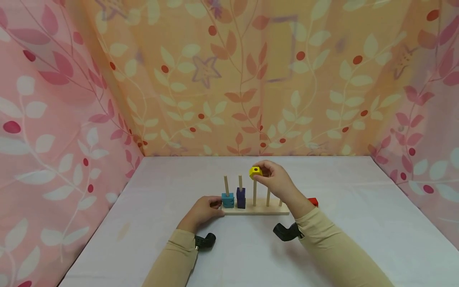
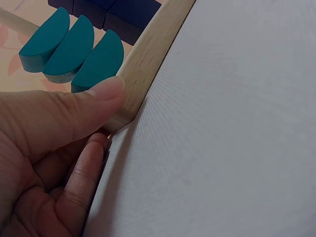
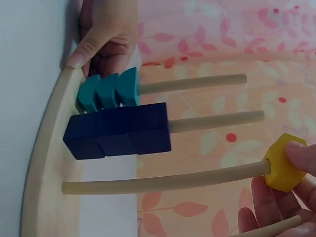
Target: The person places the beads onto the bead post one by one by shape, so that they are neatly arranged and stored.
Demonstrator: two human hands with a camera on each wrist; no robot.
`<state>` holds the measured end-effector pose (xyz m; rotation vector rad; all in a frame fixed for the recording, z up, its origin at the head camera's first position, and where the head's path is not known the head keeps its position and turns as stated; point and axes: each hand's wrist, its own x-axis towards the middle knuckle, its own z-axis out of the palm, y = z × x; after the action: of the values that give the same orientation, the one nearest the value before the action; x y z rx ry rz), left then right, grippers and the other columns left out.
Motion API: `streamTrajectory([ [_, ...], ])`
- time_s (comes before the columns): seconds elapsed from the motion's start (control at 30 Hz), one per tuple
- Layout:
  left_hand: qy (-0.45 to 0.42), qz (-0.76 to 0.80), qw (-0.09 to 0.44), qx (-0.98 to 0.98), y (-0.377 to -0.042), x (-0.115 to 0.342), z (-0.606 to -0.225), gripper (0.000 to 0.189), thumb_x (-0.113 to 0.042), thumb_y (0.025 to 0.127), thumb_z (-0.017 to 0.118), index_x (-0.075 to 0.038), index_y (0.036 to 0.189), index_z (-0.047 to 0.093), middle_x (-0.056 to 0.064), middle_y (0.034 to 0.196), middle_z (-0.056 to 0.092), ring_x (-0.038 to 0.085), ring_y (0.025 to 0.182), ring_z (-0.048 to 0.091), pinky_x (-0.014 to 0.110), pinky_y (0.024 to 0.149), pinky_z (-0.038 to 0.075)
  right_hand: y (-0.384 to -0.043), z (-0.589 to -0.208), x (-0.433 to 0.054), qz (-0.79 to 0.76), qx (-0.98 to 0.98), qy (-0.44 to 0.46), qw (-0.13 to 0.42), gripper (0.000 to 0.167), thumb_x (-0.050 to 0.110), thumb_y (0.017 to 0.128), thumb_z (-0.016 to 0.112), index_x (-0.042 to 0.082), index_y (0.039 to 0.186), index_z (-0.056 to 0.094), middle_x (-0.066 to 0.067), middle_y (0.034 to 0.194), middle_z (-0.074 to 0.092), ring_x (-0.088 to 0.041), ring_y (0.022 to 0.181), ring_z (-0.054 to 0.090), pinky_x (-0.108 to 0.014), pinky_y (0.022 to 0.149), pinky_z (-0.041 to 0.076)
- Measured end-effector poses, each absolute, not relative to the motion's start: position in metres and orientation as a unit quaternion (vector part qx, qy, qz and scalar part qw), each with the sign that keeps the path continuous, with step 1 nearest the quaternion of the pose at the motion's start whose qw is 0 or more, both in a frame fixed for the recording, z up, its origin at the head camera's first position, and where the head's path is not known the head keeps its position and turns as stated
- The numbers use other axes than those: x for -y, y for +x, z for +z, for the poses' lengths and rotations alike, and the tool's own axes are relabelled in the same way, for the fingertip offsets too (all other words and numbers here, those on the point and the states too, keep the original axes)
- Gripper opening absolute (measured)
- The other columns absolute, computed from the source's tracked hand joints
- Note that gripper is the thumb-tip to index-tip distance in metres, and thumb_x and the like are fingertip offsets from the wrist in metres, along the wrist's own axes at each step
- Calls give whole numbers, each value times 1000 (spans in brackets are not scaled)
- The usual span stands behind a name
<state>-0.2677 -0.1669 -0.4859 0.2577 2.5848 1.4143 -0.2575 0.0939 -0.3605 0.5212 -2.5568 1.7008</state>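
Note:
A wooden peg board (image 1: 256,212) with upright pegs stands on the table. My left hand (image 1: 203,210) holds its left end, thumb (image 2: 106,91) on the base's edge and fingers curled below. Several teal half-round blocks (image 2: 101,61) are stacked on the leftmost peg. Dark blue blocks (image 3: 118,131) fill the lower part of the second peg. Between thumb and fingers, my right hand (image 1: 276,179) pinches a yellow hexagonal block (image 3: 285,163) with a hole. This block sits at the tip of the third peg (image 3: 163,184); how far the peg enters it is hidden.
A red block (image 1: 313,202) lies right of the board, partly behind my right forearm. Bare pegs rise at the board's right, partly covered by my right hand. Black wrist mounts (image 1: 206,240) hang off both sleeves. Patterned cloth (image 1: 233,99) surrounds the white table (image 1: 236,255).

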Motion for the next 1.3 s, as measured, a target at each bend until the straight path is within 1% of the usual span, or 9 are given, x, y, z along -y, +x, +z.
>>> streamTrajectory([
  [0.23, 91, 467, 91, -875, -265, 167, -487, 49, -16, 72, 77, -9, 119, 62, 3, 112, 62, 14, 101, 56, 35, 90, 45, -256, -374, -93, 594, 794, 129, -8, 56, 3, 84, 63, 8, 134, 38, -13, 107, 54, -23, 94, 56, -31, 84, 50],
  [0.33, 88, 465, 94, -876, -266, 166, -487, 49, -17, 72, 77, -9, 119, 62, 2, 112, 62, 13, 100, 56, 36, 90, 45, -256, -382, -93, 607, 786, 118, -5, 62, 2, 84, 64, 8, 136, 32, -14, 108, 54, -24, 95, 56, -32, 85, 49],
  [0.43, 87, 465, 98, -875, -267, 167, -488, 50, -17, 72, 77, -10, 119, 62, 1, 112, 62, 13, 100, 56, 36, 91, 45, -257, -390, -92, 612, 785, 99, 2, 64, 4, 83, 66, 10, 136, 30, -13, 108, 55, -24, 96, 56, -33, 86, 48],
  [0.5, 88, 465, 97, -875, -268, 167, -489, 50, -17, 72, 77, -10, 119, 62, 1, 112, 62, 13, 100, 56, 36, 91, 45, -258, -396, -92, 613, 786, 83, 3, 63, 5, 82, 67, 12, 134, 32, -11, 108, 55, -23, 96, 56, -33, 86, 49],
  [0.63, 92, 469, 93, -873, -268, 168, -490, 50, -16, 72, 77, -9, 119, 62, 2, 113, 62, 13, 102, 56, 35, 90, 45, -258, -408, -89, 613, 787, 68, 3, 55, 5, 81, 67, 8, 128, 39, -12, 107, 56, -23, 95, 56, -31, 83, 50],
  [0.73, 92, 472, 91, -872, -268, 168, -491, 50, -16, 72, 77, -9, 119, 61, 3, 114, 62, 13, 102, 56, 35, 90, 45, -257, -416, -88, 609, 791, 57, -3, 44, 3, 81, 67, 2, 119, 44, -13, 106, 55, -23, 93, 55, -27, 80, 50],
  [0.93, 90, 476, 94, -870, -268, 168, -490, 51, -17, 72, 78, -9, 119, 61, 4, 115, 61, 14, 104, 56, 35, 91, 45, -258, -431, -87, 591, 806, 28, 2, 26, 6, 79, 70, 1, 99, 54, -11, 96, 59, -19, 86, 56, -27, 77, 49],
  [1.17, 94, 475, 93, -870, -269, 168, -486, 50, -17, 73, 77, -10, 120, 61, 4, 117, 61, 15, 105, 56, 35, 91, 45, -260, -443, -88, 566, 824, 18, 12, 25, 10, 77, 73, 3, 94, 57, -9, 90, 59, -18, 80, 52, -26, 70, 43],
  [1.3, 87, 477, 97, -869, -269, 168, -485, 51, -17, 72, 77, -10, 119, 61, 4, 117, 61, 15, 105, 56, 35, 92, 44, -259, -449, -88, 557, 831, 10, 1, 27, 10, 76, 74, 4, 96, 57, -9, 92, 59, -19, 82, 53, -28, 72, 44],
])
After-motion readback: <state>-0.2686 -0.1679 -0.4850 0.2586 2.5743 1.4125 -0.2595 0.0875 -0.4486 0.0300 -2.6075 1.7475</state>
